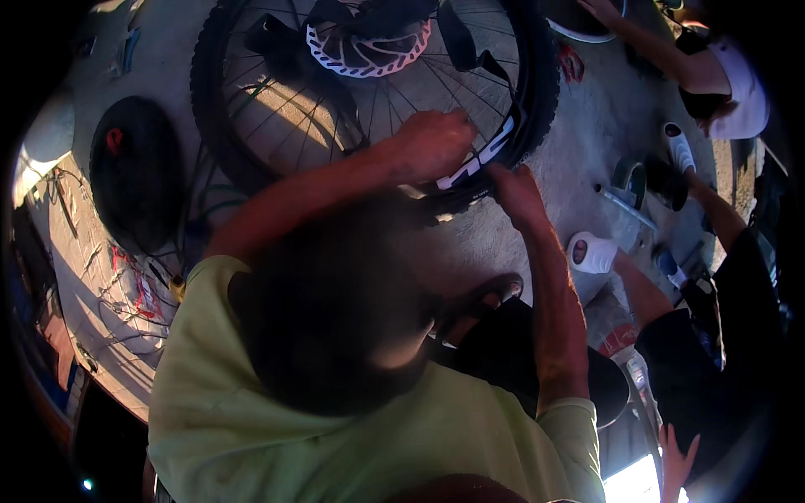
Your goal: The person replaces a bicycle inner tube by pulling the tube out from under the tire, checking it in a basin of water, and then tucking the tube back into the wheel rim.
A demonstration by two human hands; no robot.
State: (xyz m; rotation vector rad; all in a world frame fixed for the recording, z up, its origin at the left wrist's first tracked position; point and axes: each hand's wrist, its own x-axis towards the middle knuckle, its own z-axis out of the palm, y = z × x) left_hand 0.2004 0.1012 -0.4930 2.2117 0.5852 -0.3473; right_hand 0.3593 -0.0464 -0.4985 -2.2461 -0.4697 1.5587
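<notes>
Neither of my hands can be clearly identified. Just in front of me a person in a yellow-green shirt (pixel 277 427) bends over a bicycle wheel (pixel 543 101) with a black tyre, spokes and a disc brake rotor (pixel 369 67). That person's left hand (pixel 436 142) is over the spokes near the rim; their right hand (pixel 511 189) touches the tyre at the lower right. Dark straps (pixel 459 46) hang over the wheel. An open hand (pixel 675 457) shows at the lower right, whose I cannot tell.
A black rounded bag (pixel 136 176) and tangled cables (pixel 117 310) lie at left on the concrete floor (pixel 470 239). At right are a person in a light top (pixel 725 92), legs in white slides (pixel 591 251), a metal tube (pixel 629 210) and a green loop (pixel 627 180).
</notes>
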